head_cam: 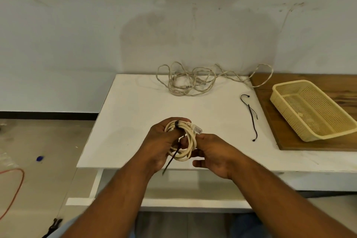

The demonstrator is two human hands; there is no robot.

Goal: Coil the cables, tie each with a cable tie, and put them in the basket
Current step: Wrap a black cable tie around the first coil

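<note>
Coiled ethernet cable at table's six o'clock edge; loose cable tangle at twelve; spare cable ties at two; basket at three on wooden board.

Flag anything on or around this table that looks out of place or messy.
The loose cable at the table's back edge lies in a tangle, one loop straying onto the wooden board. On the floor left of the table lie a small blue object and an orange cord. The basket sits askew.
</note>
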